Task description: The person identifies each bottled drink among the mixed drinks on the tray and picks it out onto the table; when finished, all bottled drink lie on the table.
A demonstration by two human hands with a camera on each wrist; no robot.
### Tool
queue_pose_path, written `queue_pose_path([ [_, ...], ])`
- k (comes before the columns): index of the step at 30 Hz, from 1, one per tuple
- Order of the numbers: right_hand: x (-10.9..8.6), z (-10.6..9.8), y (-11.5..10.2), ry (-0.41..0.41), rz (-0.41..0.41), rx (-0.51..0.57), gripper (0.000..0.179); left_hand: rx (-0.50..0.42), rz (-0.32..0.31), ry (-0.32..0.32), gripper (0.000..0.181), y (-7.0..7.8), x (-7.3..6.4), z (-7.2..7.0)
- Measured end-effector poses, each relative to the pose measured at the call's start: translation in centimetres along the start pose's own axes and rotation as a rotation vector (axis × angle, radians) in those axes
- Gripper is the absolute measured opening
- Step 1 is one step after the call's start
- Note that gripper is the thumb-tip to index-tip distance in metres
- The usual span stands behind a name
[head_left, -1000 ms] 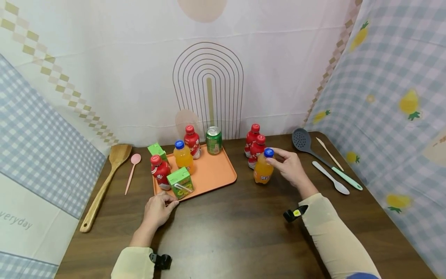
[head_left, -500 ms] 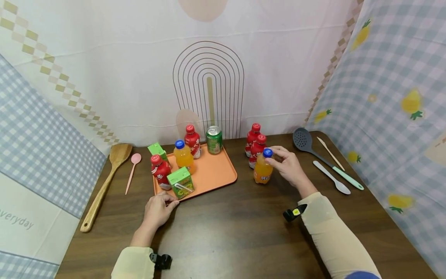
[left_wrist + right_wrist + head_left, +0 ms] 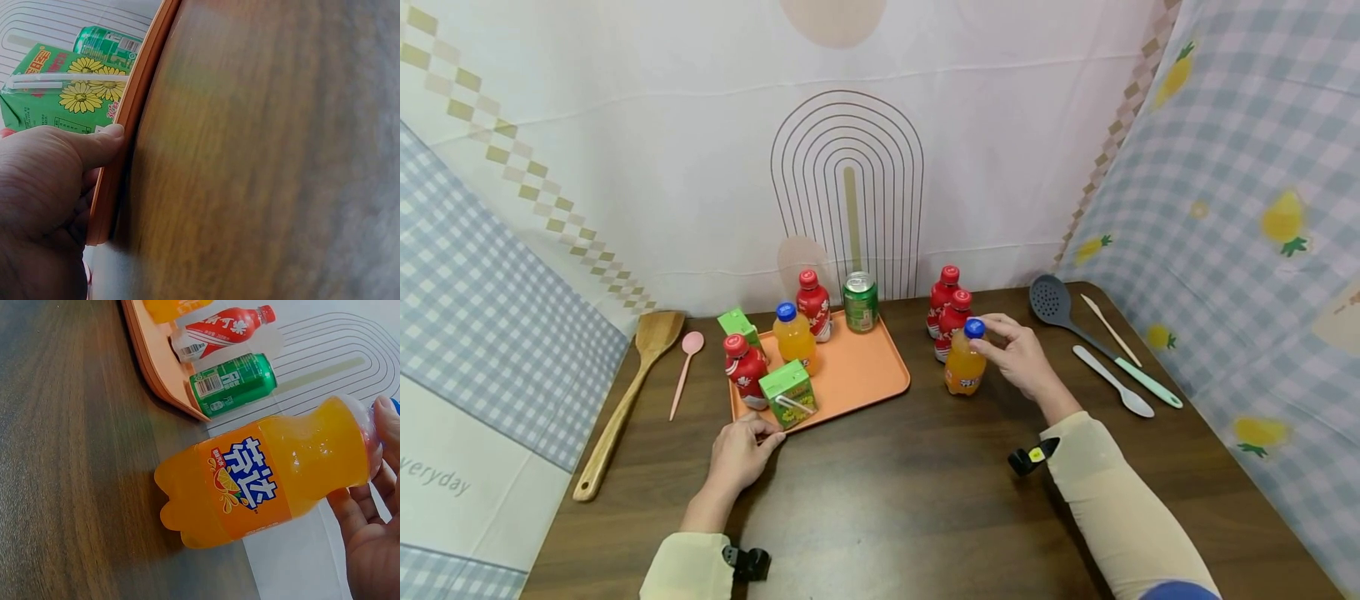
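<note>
My right hand (image 3: pixel 1024 362) holds a bottle of orange soda (image 3: pixel 964 368) by its neck, just under the blue cap. The bottle is upright in front of two red bottles (image 3: pixel 952 327), to the right of the orange tray (image 3: pixel 865 375). In the right wrist view its printed label (image 3: pixel 242 478) faces the camera. At the tray's front left corner, my left hand (image 3: pixel 741 452) grips the rim, the thumb (image 3: pixel 103 144) on top. A green drink carton (image 3: pixel 788 393) with a straw stands close by it. The tray also bears another orange soda bottle (image 3: pixel 795 340), red bottles (image 3: pixel 746 371) and a green can (image 3: pixel 861 302).
A wooden spatula (image 3: pixel 625 400) and a pink spoon (image 3: pixel 686 371) lie left of the tray. On the right lie a slotted skimmer (image 3: pixel 1052 302), a white spoon (image 3: pixel 1112 382) and a slim pale knife (image 3: pixel 1111 330). A fabric backdrop (image 3: pixel 985 150) rises behind the table.
My right hand and the orange soda bottle have shifted very slightly to the left. The left hand and the tray have stayed where they were.
</note>
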State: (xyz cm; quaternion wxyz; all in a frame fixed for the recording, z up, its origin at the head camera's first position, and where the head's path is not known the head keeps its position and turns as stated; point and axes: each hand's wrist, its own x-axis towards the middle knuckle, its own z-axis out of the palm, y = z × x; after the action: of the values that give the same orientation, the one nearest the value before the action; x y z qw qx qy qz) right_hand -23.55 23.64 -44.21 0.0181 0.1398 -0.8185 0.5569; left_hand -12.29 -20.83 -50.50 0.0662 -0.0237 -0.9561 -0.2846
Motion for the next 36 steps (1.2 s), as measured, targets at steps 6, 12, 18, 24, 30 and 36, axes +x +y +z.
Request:
queue_pose_path([
  [6, -0.8, 0.0, -2.5, -0.017, 0.010, 0.011, 0.041, 0.003, 0.004, 0.002, 0.007, 0.0, 0.0, 0.0],
  [12, -1.1, 0.1, -3.2, -0.020, 0.012, 0.022, 0.040, 0.011, 0.001, 0.002, 0.007, 0.1, 0.0, 0.0],
  [18, -0.5, 0.1, -1.0, -0.025, 0.006, 0.043, 0.041, 0.010, -0.001, -0.003, 0.007, 0.1, 0.0, 0.0],
  [24, -0.2, 0.0, 0.2, -0.017, 0.012, 0.035, 0.044, 0.006, -0.006, -0.011, 0.007, 0.1, 0.0, -0.1],
  [30, -0.2, 0.1, 0.1, -0.016, 0.008, 0.034, 0.045, 0.006, -0.006, -0.010, 0.007, 0.1, 0.0, -0.1],
  [36, -0.3, 0.0, 0.0, -0.015, 0.020, 0.047, 0.044, 0.005, -0.006, -0.009, 0.007, 0.1, 0.0, -0.1],
])
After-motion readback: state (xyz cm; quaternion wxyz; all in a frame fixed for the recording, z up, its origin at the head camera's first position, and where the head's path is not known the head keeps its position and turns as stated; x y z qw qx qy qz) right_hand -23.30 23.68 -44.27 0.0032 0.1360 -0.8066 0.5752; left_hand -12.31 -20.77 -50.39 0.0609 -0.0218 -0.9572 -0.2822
